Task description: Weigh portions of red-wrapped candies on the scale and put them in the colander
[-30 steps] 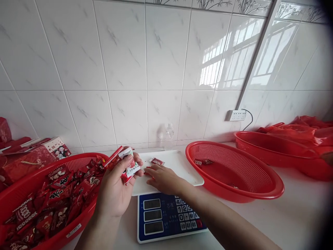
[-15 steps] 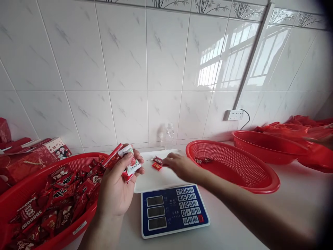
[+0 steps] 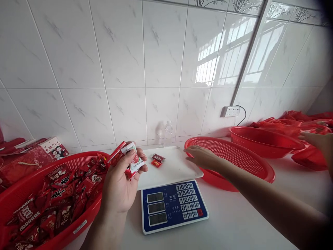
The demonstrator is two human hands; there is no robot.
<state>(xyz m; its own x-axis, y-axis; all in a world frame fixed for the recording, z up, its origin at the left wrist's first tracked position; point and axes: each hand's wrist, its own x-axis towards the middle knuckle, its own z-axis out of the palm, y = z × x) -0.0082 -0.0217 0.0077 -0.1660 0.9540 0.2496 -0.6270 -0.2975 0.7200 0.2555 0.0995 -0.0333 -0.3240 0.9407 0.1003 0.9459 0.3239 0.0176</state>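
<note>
My left hand [image 3: 127,170] is closed around several wrapped candies [image 3: 134,161] in red and white wrappers, held up between the left basket and the scale's tray. My right hand [image 3: 201,157] is at the left rim of the red basket [image 3: 260,173] on the right, fingers stretched to the left with nothing visible in them. Two small packs, a dark red one [image 3: 158,158] and a bright red one [image 3: 156,163], lie on the scale's white tray [image 3: 171,173]. In front of the tray sits the scale's blue keypad panel [image 3: 174,206].
A red basket [image 3: 80,227] full of wrapped candies stands at left, with a red printed box [image 3: 23,159] behind it. A clear bottle [image 3: 168,132] stands by the wall. At right are another red basket [image 3: 267,147], red bags [image 3: 283,123] and another person's hand [image 3: 316,139].
My right hand has moved off the two packs on the tray and rightward to the basket's rim. My left hand still holds the candies. The other person's hand has come further into view.
</note>
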